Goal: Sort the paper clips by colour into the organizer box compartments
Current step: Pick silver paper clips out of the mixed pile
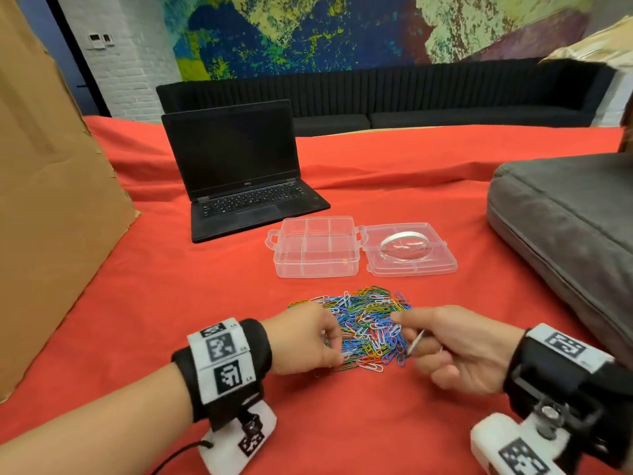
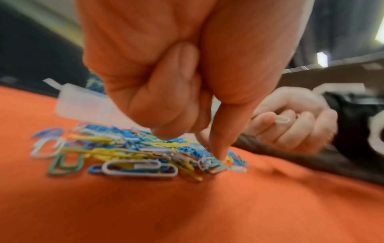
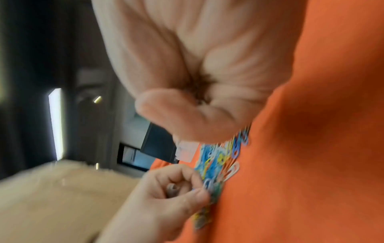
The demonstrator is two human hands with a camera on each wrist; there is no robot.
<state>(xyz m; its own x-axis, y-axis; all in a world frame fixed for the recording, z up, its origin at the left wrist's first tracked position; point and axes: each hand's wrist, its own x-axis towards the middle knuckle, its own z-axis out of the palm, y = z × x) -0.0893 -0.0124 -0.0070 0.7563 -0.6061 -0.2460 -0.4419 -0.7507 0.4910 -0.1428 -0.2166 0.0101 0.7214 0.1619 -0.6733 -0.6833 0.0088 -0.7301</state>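
Observation:
A heap of mixed paper clips [image 1: 368, 325], blue, yellow, green and white, lies on the red cloth. Behind it stands the clear organizer box [image 1: 317, 269] with its compartments showing nothing clearly inside, its lid [image 1: 442, 265] folded open to the right. My left hand [image 1: 337, 354] sits at the heap's near-left edge. Its fingers are curled, and thumb and forefinger [image 2: 218, 148] pinch at a small clip [image 2: 207, 162]. My right hand [image 1: 411, 341] hovers over the heap's right side and holds a white clip [image 1: 416, 342], which also shows as the white clip [image 2: 282, 119] in the left wrist view.
An open black laptop [image 1: 239, 186] stands behind the box to the left. A grey bag [image 1: 565, 228] fills the right side and a cardboard sheet [image 1: 44, 200] the left. A clear round ring [image 1: 406, 246] lies in the lid. Red cloth [image 1: 342, 423] covers the table.

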